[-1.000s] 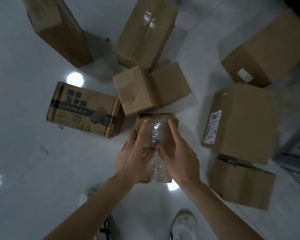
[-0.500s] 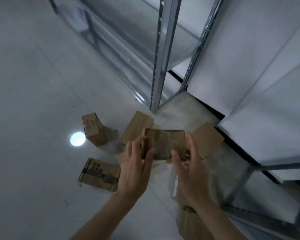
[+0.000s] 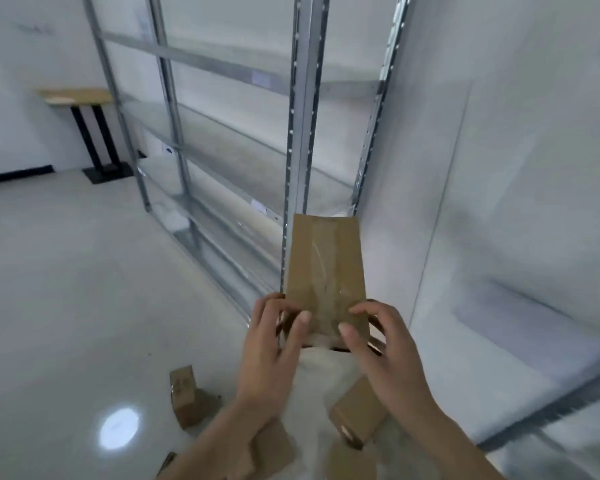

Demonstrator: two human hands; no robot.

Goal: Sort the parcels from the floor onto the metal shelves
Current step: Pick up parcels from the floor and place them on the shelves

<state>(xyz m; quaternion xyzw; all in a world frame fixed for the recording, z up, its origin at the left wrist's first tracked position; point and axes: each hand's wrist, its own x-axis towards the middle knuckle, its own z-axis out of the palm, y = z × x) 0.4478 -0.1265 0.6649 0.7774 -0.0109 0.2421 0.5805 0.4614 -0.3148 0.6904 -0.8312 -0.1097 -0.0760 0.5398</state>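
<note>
A small brown cardboard parcel (image 3: 326,271) with clear tape down its top is held up in front of me, its far end pointing at the metal shelves (image 3: 302,133). My left hand (image 3: 271,344) grips its near left side, thumb on top. My right hand (image 3: 385,351) grips the near right side the same way. The parcel is level with a lower shelf board, close to the front upright post. Several more parcels (image 3: 184,396) lie on the floor below my arms.
The shelving runs from the centre back to the left, its boards bare. A white wall panel (image 3: 499,168) stands to the right, with another shelf board (image 3: 534,358) low on the right. A small wooden table (image 3: 77,97) stands far left. The floor (image 3: 66,289) is glossy.
I have lifted the parcel from the floor pile and my view has risen from the floor to the shelves. Both hands kept hold and carried the parcel up and forward.
</note>
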